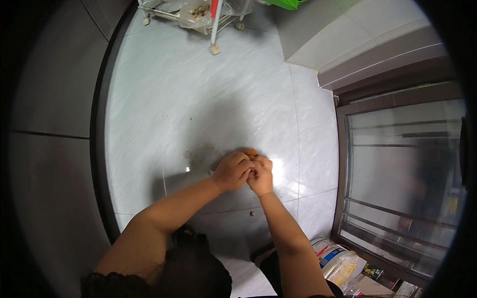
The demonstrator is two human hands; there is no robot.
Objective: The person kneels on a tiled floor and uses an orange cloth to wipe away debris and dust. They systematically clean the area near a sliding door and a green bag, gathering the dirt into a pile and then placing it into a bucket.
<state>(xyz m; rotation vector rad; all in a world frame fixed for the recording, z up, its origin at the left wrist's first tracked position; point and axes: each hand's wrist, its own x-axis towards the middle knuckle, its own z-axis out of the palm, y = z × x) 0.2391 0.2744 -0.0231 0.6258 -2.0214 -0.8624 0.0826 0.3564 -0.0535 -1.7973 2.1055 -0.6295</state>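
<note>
Something small and orange-brown [251, 153] sits between my two hands, low over the pale floor [198, 99]; only its top edge shows above my knuckles, and I cannot tell what it is. My left hand [231, 171] is curled shut over it from the left, and my right hand [261, 175] is pinched closed against it from the right, so the two hands touch each other. A few small crumbs [187, 154] lie just to the left, and one more speck [251, 214] lies nearer my body. Around the hands the tiles are open on every side. The dark curved edge of a wall [49, 149] bounds the floor well off to the left, a glass sliding door [397, 164] frames the right, and a white wire rack [198, 15] stands far ahead. Bags [338, 263] lie beside my right elbow.
</note>
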